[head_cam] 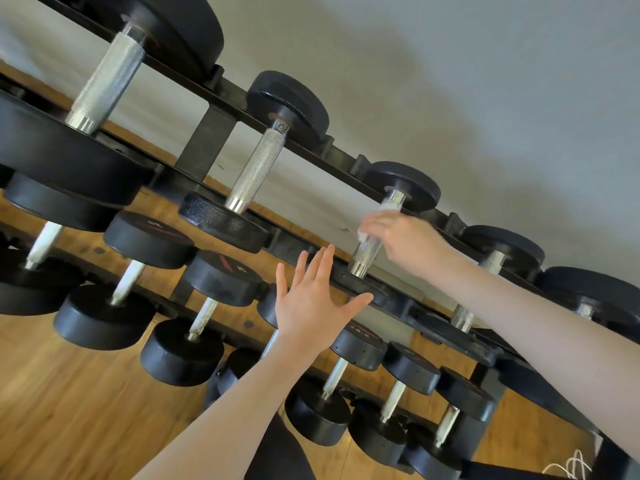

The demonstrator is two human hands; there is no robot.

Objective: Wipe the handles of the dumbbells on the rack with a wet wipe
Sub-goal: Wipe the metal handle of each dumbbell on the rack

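Although red markings and pale numerals show on several end faces of the lower-tier dumbbells (pixel 221 277), blur and angle leave none of them legible. The rack (pixel 211 133) is a black multi-tier frame whose rails run diagonally from upper left to lower right in the tilted view, set against a grey wall (pixel 485 64) and over a wooden floor (pixel 52 393). On the top tier, each dumbbell lies across the two rails, its long axis running from the wall side toward the person, with the knurled steel handle spanning the open gap between the rails. The right hand (pixel 405 242) grasps the handle (pixel 372 244) of the third visible top-tier dumbbell, fingers curled round its upper half with a white wet wipe (pixel 388 207) pressed between palm and steel; the lower half of the handle is bare down to the near weight head (pixel 360 287). The left hand (pixel 311 303) is released, fingers straight and spread, in front of the near rail just beside that weight head; contact cannot be confirmed. Neighbouring top-tier handles (pixel 258 166) stand well apart, leaving free room on either side of the grasped one. White cord (pixel 571 465) lies on the floor at lower right.
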